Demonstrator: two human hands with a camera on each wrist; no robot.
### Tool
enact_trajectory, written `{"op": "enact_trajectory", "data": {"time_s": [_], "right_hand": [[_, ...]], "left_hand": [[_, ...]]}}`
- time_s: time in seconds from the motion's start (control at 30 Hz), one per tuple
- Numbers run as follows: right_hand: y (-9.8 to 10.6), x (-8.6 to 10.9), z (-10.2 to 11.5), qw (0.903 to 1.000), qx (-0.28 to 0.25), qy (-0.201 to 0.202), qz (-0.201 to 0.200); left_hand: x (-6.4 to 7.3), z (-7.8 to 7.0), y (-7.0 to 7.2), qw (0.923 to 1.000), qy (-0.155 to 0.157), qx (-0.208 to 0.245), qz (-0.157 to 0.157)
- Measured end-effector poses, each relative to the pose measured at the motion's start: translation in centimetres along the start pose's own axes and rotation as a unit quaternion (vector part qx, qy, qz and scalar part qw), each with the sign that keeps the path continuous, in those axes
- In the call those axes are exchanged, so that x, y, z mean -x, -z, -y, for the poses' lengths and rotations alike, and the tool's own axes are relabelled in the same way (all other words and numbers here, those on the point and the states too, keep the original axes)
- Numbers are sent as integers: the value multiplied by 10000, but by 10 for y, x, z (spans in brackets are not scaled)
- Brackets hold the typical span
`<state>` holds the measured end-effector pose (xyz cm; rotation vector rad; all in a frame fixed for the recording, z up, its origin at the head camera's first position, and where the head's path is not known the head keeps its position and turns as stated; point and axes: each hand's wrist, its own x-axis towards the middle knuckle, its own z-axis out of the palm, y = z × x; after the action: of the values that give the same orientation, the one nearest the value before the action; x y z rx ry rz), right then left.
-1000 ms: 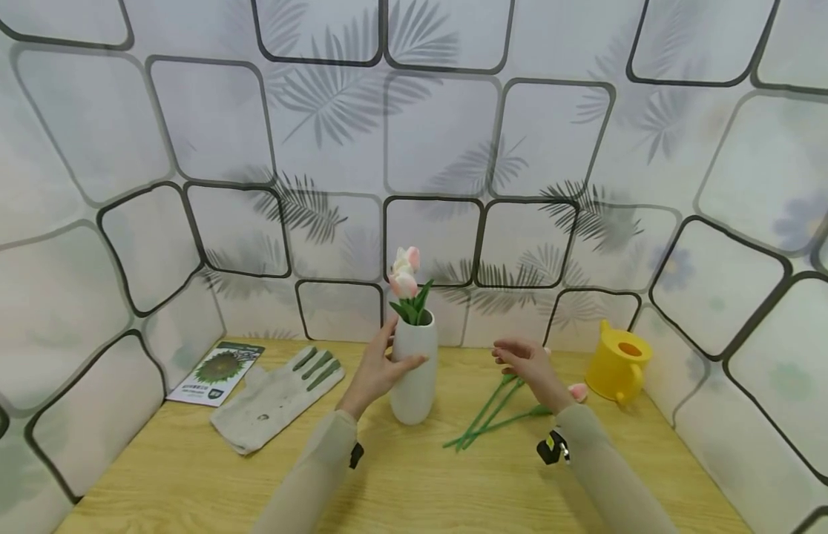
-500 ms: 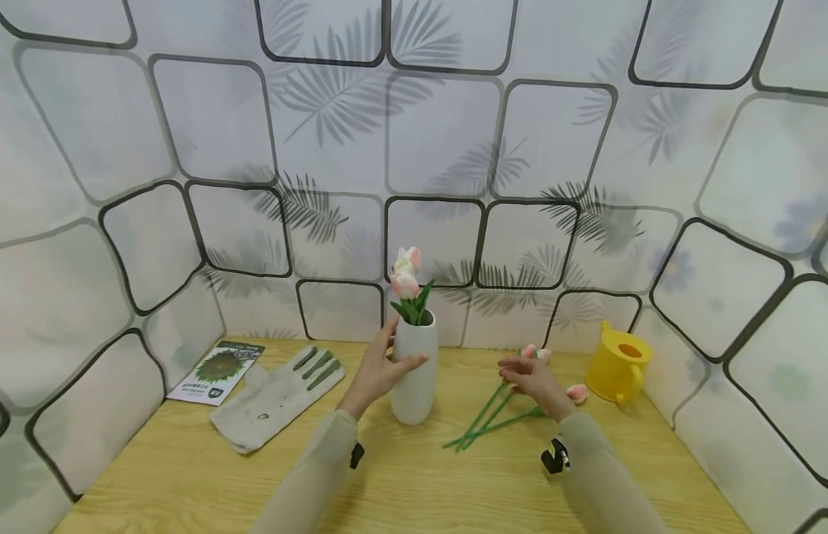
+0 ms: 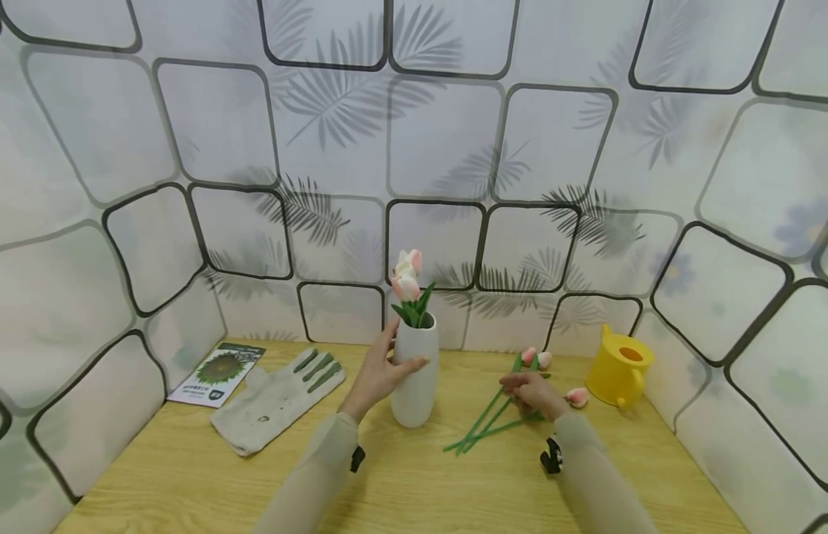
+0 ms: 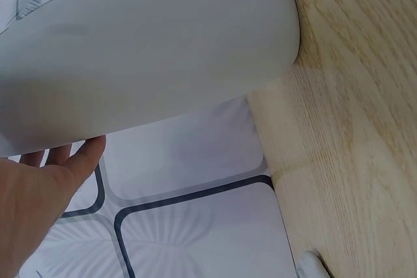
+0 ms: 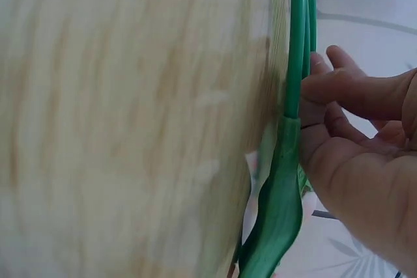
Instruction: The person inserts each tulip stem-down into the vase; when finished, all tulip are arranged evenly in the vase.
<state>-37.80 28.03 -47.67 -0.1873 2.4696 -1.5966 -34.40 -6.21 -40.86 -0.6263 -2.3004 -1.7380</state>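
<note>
A white vase (image 3: 415,378) stands upright on the table, with pink-and-white tulips (image 3: 406,285) and green leaves rising from it. My left hand (image 3: 377,374) holds the vase from its left side, thumb across the front and fingers behind. In the left wrist view, fingertips of the left hand (image 4: 49,187) meet the vase wall (image 4: 150,50). To the right, my right hand (image 3: 536,393) is down at several loose tulip stems (image 3: 484,423). The right wrist view shows its bent fingers (image 5: 355,92) beside the green stems (image 5: 296,43); no firm grasp shows.
A yellow watering can (image 3: 614,371) stands at the right, near a pink tulip head (image 3: 577,397). Pale gardening gloves (image 3: 277,400) and a sunflower seed packet (image 3: 217,373) lie at the left. Patterned walls (image 3: 434,148) close off the back and sides of the wooden table (image 3: 401,489).
My right hand has lowered onto the loose tulip stems, and the tulip heads behind it now show more fully. My left hand and the vase have stayed in place.
</note>
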Motion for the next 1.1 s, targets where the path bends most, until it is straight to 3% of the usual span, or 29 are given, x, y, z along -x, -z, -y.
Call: {"op": "enact_trajectory", "data": {"time_s": [0.2, 0.57, 0.77, 1.1], "right_hand": [[-5, -6, -1, 9989, -99, -442, -114], [-5, -13, -3, 9994, 201, -242, -119], [-4, -8, -1, 9980, 378, -74, -496], [-8, -3, -1, 9942, -362, 87, -1009]], "left_hand": [[-1, 5, 0, 10000, 27, -16, 9], [-1, 5, 0, 10000, -33, 56, 46], [0, 5, -1, 10000, 71, 56, 28], [0, 3, -1, 9999, 96, 69, 36]]}}
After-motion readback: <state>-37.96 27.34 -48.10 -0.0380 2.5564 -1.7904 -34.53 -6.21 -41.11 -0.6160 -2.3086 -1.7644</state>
